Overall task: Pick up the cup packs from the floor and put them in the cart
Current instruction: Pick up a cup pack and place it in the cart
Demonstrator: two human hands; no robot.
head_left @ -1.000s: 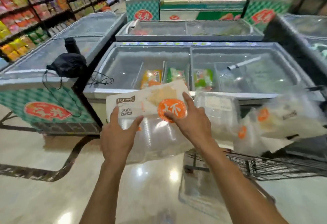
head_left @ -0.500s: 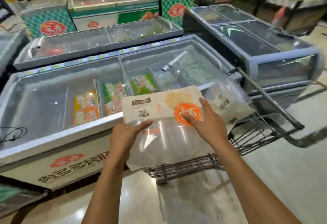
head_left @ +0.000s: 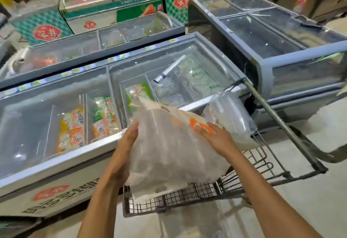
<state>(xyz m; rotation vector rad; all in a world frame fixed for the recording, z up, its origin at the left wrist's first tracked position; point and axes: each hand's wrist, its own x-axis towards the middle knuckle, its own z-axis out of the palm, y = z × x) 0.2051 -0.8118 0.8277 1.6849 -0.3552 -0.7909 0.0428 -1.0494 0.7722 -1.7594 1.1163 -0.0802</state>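
Observation:
A large clear pack of plastic cups [head_left: 169, 149] with a white and orange label lies tilted over the near end of the wire cart [head_left: 187, 198], its lower end inside the basket. My left hand [head_left: 125, 143] presses flat against the pack's left side. On its upper right, by the orange mark, my right hand [head_left: 216, 138] rests with straight fingers. A second cup pack [head_left: 231, 117] sits in the cart behind it, towards the handle.
A long chest freezer [head_left: 56, 164] with glass lids stands right against the cart's left side. Another freezer [head_left: 300, 72] is beyond the cart's grey handle bar [head_left: 277, 125]. Pale floor lies to the right and in front.
The pack has gone down and tipped from held level above the cart to lying in the basket. Both hands followed it down, and the view has come closer to the cart.

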